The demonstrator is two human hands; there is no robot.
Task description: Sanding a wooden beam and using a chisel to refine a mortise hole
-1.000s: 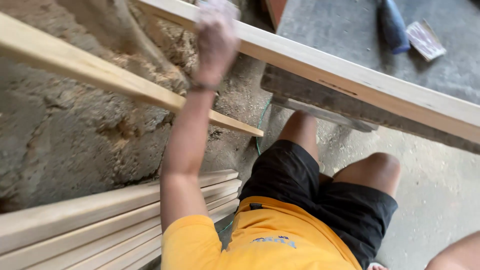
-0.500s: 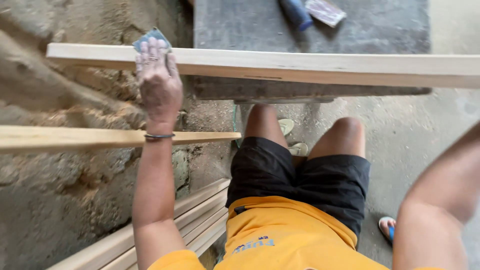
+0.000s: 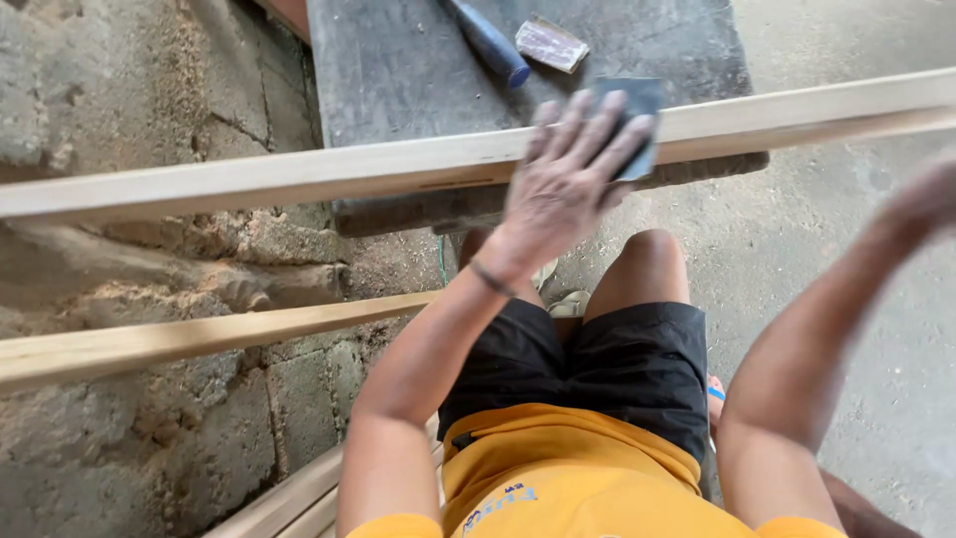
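Note:
A long pale wooden board point(image 3: 299, 174) lies across the edge of a dark workbench point(image 3: 398, 80) and runs over the whole width of the view. My left hand point(image 3: 563, 189) presses a blue-grey sheet of sandpaper point(image 3: 639, 105) flat on the board, fingers spread over it, just right of the middle. My right hand point(image 3: 921, 204) is blurred at the right edge, just below the board. Whether it touches the board is unclear.
On the bench lie a blue-handled tool point(image 3: 493, 45) and a small worn block point(image 3: 551, 43). A second lath point(image 3: 199, 334) juts out from the left over a dusty block wall point(image 3: 119, 80). More slats point(image 3: 289, 503) are stacked at the lower left. Concrete floor point(image 3: 856, 329) lies on the right.
My left hand has slid the sandpaper along the board from its left end to right of the middle. My right arm has risen into view on the right.

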